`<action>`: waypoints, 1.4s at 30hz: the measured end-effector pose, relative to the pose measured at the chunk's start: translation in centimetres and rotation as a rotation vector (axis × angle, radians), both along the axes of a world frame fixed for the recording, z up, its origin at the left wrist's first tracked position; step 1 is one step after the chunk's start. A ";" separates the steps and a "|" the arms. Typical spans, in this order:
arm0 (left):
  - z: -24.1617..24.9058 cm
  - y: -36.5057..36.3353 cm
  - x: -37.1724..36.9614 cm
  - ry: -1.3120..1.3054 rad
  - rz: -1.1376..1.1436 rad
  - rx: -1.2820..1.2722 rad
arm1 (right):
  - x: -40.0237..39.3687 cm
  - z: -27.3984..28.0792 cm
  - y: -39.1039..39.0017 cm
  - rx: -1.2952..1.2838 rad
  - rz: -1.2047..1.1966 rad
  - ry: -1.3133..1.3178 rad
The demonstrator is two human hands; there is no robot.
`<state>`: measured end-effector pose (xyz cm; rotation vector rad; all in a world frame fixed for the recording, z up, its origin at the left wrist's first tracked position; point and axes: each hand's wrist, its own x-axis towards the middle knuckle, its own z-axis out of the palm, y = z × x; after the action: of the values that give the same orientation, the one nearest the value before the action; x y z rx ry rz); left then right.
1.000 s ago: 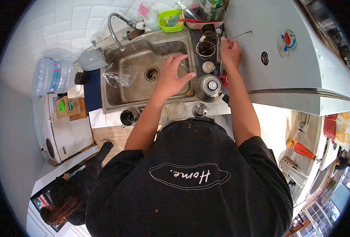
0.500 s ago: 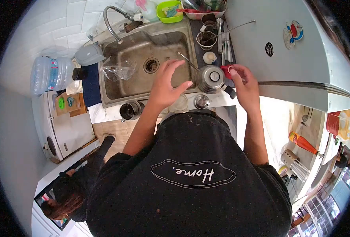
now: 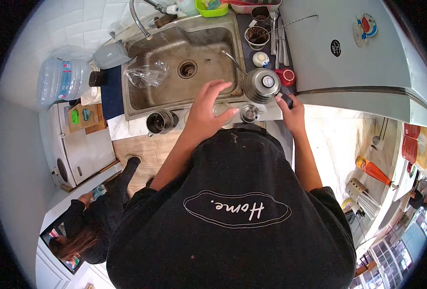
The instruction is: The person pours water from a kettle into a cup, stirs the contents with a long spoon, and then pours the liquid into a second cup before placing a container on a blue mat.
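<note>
My right hand is closed round the black handle of the steel gooseneck kettle, which stands at the right of the sink with its spout over the basin. My left hand is open and holds nothing, thumb and fingers apart, over the sink's front edge. Between the hands sits a small steel pot on the counter. A clear round glass item, partly hidden, lies behind my left fingers. A red cup stands beside the kettle. To the left is a steel and glass jug with dark contents.
The sink holds a clear plastic bag. Behind the kettle are a white cup with dark grounds, cutlery and a white round item. The fridge borders the right. Another person is at the lower left.
My right hand has moved from beside the red cup down to the kettle's handle and closed on it. My left hand remains open. The view has shifted slightly.
</note>
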<state>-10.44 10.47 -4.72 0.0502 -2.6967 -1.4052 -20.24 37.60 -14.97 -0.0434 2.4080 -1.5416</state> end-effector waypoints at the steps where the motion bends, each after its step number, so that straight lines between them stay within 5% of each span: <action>1: 0.0 0.1 0.2 0.004 -0.003 -0.009 | -0.1 -0.2 0.2 -0.049 0.011 -0.042; 16: 1.9 -2.2 4.2 -0.033 -0.014 0.021 | 4.3 5.4 0.2 -0.074 -0.248 0.130; 28: 4.1 -14.0 12.9 0.019 0.089 -0.044 | 14.1 14.2 -5.3 -0.052 -0.452 0.433; 42: -3.5 -23.1 18.5 -0.101 0.089 -0.124 | 28.4 14.1 -14.8 0.184 -0.472 0.373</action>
<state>8.01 -12.64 -8.18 0.2345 -2.8184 -1.2406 8.13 22.82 -0.88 0.3261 3.0123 -1.5999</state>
